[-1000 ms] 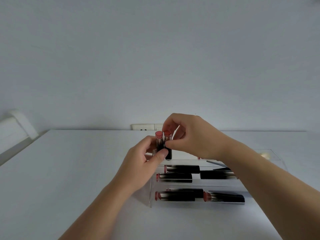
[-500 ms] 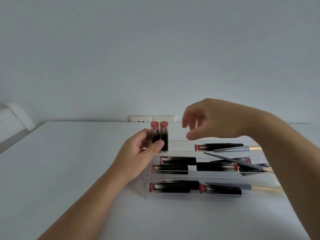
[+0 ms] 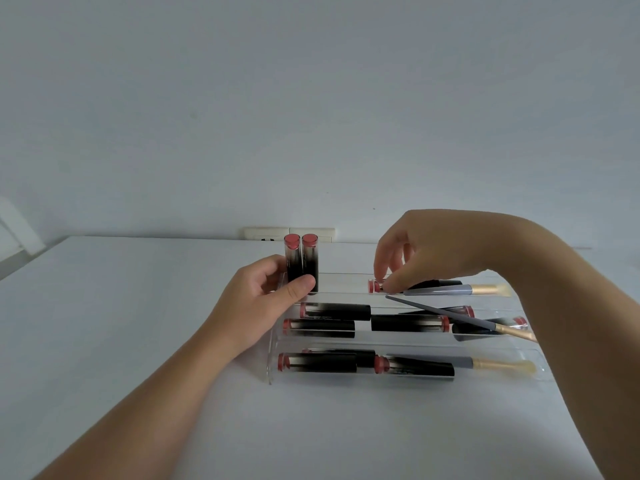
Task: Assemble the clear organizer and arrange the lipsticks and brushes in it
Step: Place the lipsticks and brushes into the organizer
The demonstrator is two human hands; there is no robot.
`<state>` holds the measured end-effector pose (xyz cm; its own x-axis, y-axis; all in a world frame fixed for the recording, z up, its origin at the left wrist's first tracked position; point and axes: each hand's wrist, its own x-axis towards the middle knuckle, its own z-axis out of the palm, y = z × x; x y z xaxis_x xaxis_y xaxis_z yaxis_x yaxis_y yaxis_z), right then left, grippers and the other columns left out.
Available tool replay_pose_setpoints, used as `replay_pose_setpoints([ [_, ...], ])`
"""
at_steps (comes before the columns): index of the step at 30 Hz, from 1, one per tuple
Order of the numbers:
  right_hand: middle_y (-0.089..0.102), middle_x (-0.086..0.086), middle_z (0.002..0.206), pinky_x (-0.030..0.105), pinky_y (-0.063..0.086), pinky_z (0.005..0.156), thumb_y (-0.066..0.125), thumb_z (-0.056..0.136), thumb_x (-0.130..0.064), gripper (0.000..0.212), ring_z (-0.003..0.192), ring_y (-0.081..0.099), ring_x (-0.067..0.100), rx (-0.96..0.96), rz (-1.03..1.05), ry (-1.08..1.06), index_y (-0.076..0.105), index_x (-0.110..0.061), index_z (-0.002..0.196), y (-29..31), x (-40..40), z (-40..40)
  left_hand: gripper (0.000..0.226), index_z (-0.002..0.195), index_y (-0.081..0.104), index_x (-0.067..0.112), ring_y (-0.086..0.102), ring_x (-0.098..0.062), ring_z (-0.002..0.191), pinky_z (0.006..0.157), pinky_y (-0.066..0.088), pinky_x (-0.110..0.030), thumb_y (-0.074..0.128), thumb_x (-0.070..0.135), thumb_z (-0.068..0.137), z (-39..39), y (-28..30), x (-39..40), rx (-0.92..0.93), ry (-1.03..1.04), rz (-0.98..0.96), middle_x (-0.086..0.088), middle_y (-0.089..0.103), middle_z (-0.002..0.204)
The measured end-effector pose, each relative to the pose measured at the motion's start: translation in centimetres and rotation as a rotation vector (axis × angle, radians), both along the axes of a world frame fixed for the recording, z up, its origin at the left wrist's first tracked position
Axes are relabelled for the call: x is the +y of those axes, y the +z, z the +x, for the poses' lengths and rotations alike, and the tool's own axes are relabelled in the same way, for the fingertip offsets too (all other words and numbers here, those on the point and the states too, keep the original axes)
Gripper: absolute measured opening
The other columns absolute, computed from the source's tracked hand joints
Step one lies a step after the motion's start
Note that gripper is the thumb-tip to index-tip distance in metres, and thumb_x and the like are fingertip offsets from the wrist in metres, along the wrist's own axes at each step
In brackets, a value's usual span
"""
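head view: a clear stepped organizer (image 3: 273,358) is sitting on the white table (image 3: 121,323), assembled and already carrying most of its load. the left hand (image 3: 258,303) is wrapping its grip around two upright lipsticks (image 3: 302,265) at the left end of the back tier, thumb across their fronts and fingers behind, probably steadying the pair so that they are not toppling while the other hand is working nearby. the right hand (image 3: 429,251) is reaching down from above to a lying lipstick (image 3: 415,285) on the same tier, its fingertips (image 3: 381,276) pinching the tube near its pink end, apparently for standing it beside the pair. just beside this tube a grey-handled brush (image 3: 457,289) is lying along the tier. a thin brush (image 3: 450,315) is resting slantwise across the middle tier, over lipsticks lying there on their sides. on the front tier further lipsticks and a gold-ferruled brush (image 3: 498,364) are lying end to end. a wall socket (image 3: 289,233) is showing behind the table.
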<state>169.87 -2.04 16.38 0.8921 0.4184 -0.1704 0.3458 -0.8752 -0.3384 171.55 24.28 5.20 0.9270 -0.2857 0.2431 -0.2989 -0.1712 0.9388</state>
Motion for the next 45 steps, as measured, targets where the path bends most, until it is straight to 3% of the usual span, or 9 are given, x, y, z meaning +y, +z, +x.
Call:
replay_pose_setpoints([
  [10, 0.065, -0.03, 0.079, 0.019, 0.042, 0.064, 0.078, 0.076, -0.047, 0.007, 0.071, 0.06, -0.007, -0.043, 0.029, -0.025, 0.075, -0.041, 0.08, -0.3, 0.4, 0.0, 0.036, 0.102, 0.076, 0.034, 0.076, -0.022, 0.089, 0.086, 0.059, -0.051, 0.076, 0.058, 0.074, 0.5, -0.4, -0.1, 0.024, 0.004, -0.033, -0.002, 0.079, 0.095],
  [18, 0.069, -0.021, 0.062, 0.007, 0.037, 0.048, 0.081, 0.081, -0.028, 0.004, 0.048, 0.053, -0.001, -0.202, 0.517, -0.045, 0.079, -0.027, 0.084, -0.5, 1.0, 0.3, 0.035, 0.102, 0.076, 0.036, 0.076, -0.019, 0.091, 0.089, 0.059, -0.055, 0.076, 0.057, 0.075, 0.5, -0.4, -0.2, 0.028, -0.016, -0.035, 0.002, 0.079, 0.097],
  [20, 0.076, -0.015, 0.076, 0.012, 0.047, 0.057, 0.08, 0.078, -0.028, 0.009, 0.059, 0.065, 0.003, -0.193, 0.637, -0.077, 0.078, -0.024, 0.086, -0.9, 1.4, 0.3, 0.034, 0.103, 0.075, 0.037, 0.076, -0.018, 0.094, 0.09, 0.059, -0.051, 0.076, 0.056, 0.075, 0.4, -0.3, -0.2, 0.033, -0.025, -0.034, 0.004, 0.079, 0.099],
  [23, 0.077, -0.004, 0.082, 0.041, 0.058, 0.08, 0.079, 0.078, -0.021, 0.011, 0.074, 0.074, 0.018, -0.188, 0.716, -0.086, 0.074, -0.019, 0.088, -1.3, 2.2, 0.3, 0.03, 0.106, 0.074, 0.041, 0.075, -0.012, 0.098, 0.084, 0.059, -0.029, 0.075, 0.051, 0.078, 0.2, 0.1, -0.2, 0.004, -0.034, -0.018, 0.009, 0.079, 0.104],
  [25, 0.076, -0.003, 0.085, 0.051, 0.057, 0.082, 0.077, 0.082, -0.011, 0.013, 0.074, 0.075, 0.02, -0.215, 0.73, -0.063, 0.072, -0.018, 0.091, -1.6, 2.7, 0.2, 0.024, 0.105, 0.075, 0.039, 0.075, -0.01, 0.096, 0.075, 0.057, -0.018, 0.077, 0.042, 0.081, 0.0, 0.2, -0.3, 0.009, -0.04, -0.05, 0.008, 0.079, 0.103],
  [29, 0.075, -0.008, 0.081, 0.035, 0.054, 0.072, 0.078, 0.08, -0.013, 0.015, 0.07, 0.074, 0.015, -0.227, 0.723, -0.033, 0.074, -0.024, 0.09, -1.6, 3.0, 0.3, 0.021, 0.105, 0.075, 0.04, 0.074, -0.007, 0.097, 0.075, 0.054, -0.011, 0.077, 0.03, 0.087, -0.2, 0.5, -0.4, -0.003, -0.039, -0.061, 0.011, 0.079, 0.103],
  [33, 0.076, -0.009, 0.084, 0.033, 0.057, 0.072, 0.078, 0.079, -0.017, 0.015, 0.074, 0.075, 0.016, -0.201, 0.705, -0.029, 0.073, -0.029, 0.088, -2.2, 3.3, 0.5, 0.024, 0.105, 0.076, 0.041, 0.074, -0.006, 0.098, 0.076, 0.053, -0.01, 0.077, 0.033, 0.082, -0.3, 0.7, -0.5, -0.005, -0.038, -0.088, 0.011, 0.079, 0.103],
  [39, 0.075, -0.013, 0.084, 0.016, 0.055, 0.066, 0.078, 0.08, -0.016, 0.017, 0.072, 0.072, 0.011, -0.203, 0.662, -0.039, 0.072, -0.03, 0.086, -2.8, 3.9, 0.6, 0.027, 0.104, 0.076, 0.046, 0.074, -0.005, 0.096, 0.078, 0.052, -0.011, 0.077, 0.047, 0.077, -0.3, 0.7, -0.5, -0.011, -0.038, -0.075, 0.012, 0.079, 0.102],
  [45, 0.07, -0.021, 0.076, 0.006, 0.04, 0.047, 0.075, 0.08, -0.014, 0.017, 0.059, 0.062, -0.002, -0.215, 0.6, -0.036, 0.07, -0.025, 0.092, -2.9, 4.3, 0.4, 0.029, 0.103, 0.076, 0.046, 0.075, -0.008, 0.095, 0.077, 0.053, -0.012, 0.076, 0.051, 0.075, -0.3, 0.6, -0.5, -0.005, -0.047, -0.087, 0.01, 0.08, 0.1],
])
